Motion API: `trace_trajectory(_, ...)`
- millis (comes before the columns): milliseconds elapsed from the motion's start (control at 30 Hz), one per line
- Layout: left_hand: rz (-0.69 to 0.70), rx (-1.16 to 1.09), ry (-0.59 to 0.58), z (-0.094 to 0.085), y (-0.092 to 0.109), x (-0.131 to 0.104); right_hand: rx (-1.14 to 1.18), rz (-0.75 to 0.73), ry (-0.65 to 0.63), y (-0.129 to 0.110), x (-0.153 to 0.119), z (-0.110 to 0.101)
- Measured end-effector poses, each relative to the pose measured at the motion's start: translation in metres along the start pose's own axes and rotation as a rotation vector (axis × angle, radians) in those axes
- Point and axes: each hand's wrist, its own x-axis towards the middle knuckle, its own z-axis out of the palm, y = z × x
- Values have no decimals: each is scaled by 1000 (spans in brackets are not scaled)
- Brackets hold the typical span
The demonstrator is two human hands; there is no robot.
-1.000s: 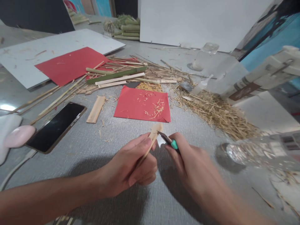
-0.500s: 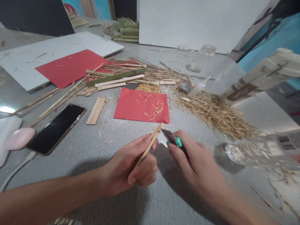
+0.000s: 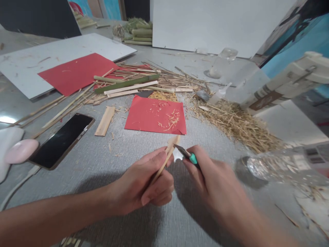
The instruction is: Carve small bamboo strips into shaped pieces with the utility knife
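My left hand (image 3: 154, 178) is closed around a thin strip of pale wood (image 3: 170, 148), which points up and away with its tip above the fingers. My right hand (image 3: 210, 178) is wrapped round a utility knife (image 3: 191, 157) with a teal part on its handle. The knife's blade is at the strip's right edge, close to its tip; whether it touches is too small to tell. Beyond both hands lies a red card (image 3: 154, 115) with curled shavings on it. A flat wood piece (image 3: 105, 121) rests left of the card.
At the left are a black phone (image 3: 63, 140) and a pink oval object (image 3: 22, 151). Thin sticks (image 3: 133, 77) lie behind the card. Straw (image 3: 236, 125), a glue bottle (image 3: 219, 96) and a clear plastic bottle (image 3: 285, 168) are at the right.
The knife and my right hand have shifted slightly left, toward the strip. The strip in my left hand has turned a little, showing more of its flat face.
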Motion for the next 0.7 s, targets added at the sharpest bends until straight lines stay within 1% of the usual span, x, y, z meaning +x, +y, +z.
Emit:
trace_trajectory(67, 3, 12, 38, 0, -1, 1, 133, 48, -60, -4, 3, 0)
trace_trajectory(167, 10, 6, 51, -1, -3, 2, 408, 104, -195, -6, 6, 1)
trace_trajectory(200, 10, 7, 53, -1, -3, 2, 484, 113, -216, -6, 7, 1)
trace_trajectory(233, 13, 8, 54, -2, -3, 2, 525, 108, -203, -5, 7, 2)
trace_trajectory(300, 22, 16, 63, -3, -2, 2, 474, 61, -91, -2, 7, 1)
trace_trajectory(367, 43, 34, 67, -4, -1, 1, 313, -20, 44, 2, 8, -1)
trace_trajectory(400, 53, 48, 67, -5, -1, 1, 232, -64, 82, 4, 8, -2)
trace_trajectory(467, 74, 83, 70, -6, 0, 1, 108, -150, 99, 7, 9, -4)
trace_trajectory(567, 82, 147, 102, -7, 0, 0, -3, -258, 80, 10, 10, -5)
trace_trajectory(700, 69, 242, 130, -10, 0, 0, -65, -309, 76, 11, 10, -3)
